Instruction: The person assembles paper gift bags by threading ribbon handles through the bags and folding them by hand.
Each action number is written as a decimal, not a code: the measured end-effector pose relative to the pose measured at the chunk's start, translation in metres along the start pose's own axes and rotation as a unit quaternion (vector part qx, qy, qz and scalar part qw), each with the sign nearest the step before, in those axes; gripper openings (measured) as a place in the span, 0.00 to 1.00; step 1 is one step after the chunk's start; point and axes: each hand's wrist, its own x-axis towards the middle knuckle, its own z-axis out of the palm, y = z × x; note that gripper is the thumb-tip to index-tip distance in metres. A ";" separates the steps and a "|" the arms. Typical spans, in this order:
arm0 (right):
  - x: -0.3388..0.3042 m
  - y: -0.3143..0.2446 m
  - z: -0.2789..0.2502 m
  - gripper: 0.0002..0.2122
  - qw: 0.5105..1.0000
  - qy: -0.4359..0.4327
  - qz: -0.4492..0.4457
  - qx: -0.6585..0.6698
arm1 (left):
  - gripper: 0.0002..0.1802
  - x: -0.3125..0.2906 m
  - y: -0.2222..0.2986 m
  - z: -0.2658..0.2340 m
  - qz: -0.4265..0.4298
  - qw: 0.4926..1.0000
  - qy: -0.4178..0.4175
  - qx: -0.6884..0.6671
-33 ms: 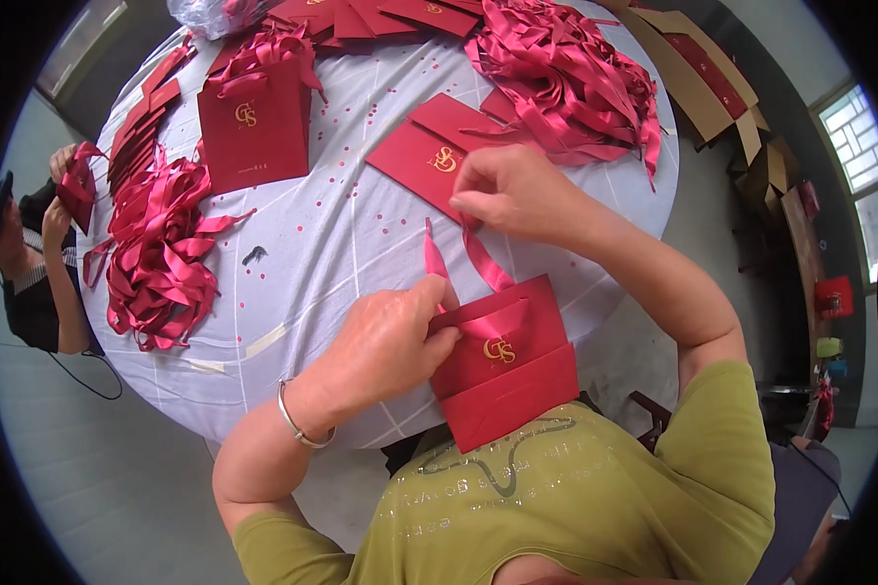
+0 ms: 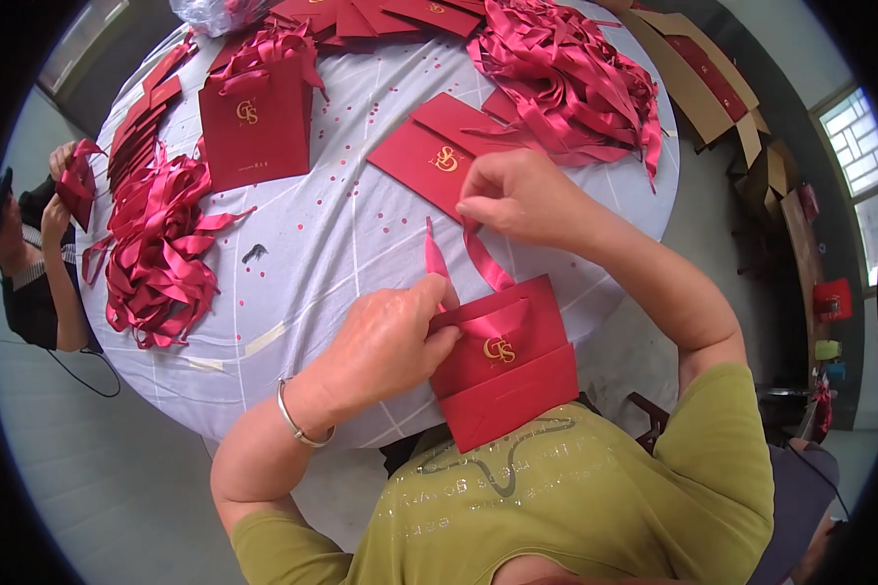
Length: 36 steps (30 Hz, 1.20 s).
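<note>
A small red paper gift bag (image 2: 509, 388) with a gold emblem rests at the table's near edge, against my shirt. A pink satin ribbon (image 2: 485, 255) runs through its top. My left hand (image 2: 390, 336) is closed at the bag's upper left corner, pinching the ribbon where one loose end sticks up past the fingers. Above the bag, my right hand (image 2: 517, 195) is closed in a pinch on the ribbon's other length. Its fingertips partly hide that end. Beyond my right hand lie flat red bags (image 2: 415, 154), overlapping.
Pink ribbon heaps (image 2: 568, 83) (image 2: 166, 258) lie at the far right and left of the cloth-covered round table (image 2: 293, 375). A finished-looking red bag (image 2: 254, 136) stands farther off. A co-worker's hands (image 2: 59, 190) hold a red bag at left. Cardboard boxes (image 2: 678, 97) stand right.
</note>
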 end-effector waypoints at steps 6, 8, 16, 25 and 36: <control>-0.013 0.005 -0.002 0.08 0.999 -0.028 0.034 -0.020 | 0.14 0.003 0.001 -0.002 -0.013 1.000 0.004 -0.022; -0.011 0.005 0.001 0.08 0.998 -0.015 0.052 0.017 | 0.14 0.003 0.001 -0.002 -0.024 0.999 0.005 -0.039; 0.002 -0.008 0.014 0.09 0.995 -0.037 0.026 -0.092 | 0.13 0.004 0.000 0.003 -0.015 1.000 0.009 -0.024; 0.016 -0.001 0.024 0.12 0.997 -0.059 -0.034 -0.028 | 0.13 0.003 0.002 -0.003 -0.008 1.000 0.009 -0.020; 0.025 -0.006 0.006 0.06 0.964 -0.179 0.105 0.167 | 0.14 0.006 0.004 -0.008 -0.021 0.999 -0.004 -0.024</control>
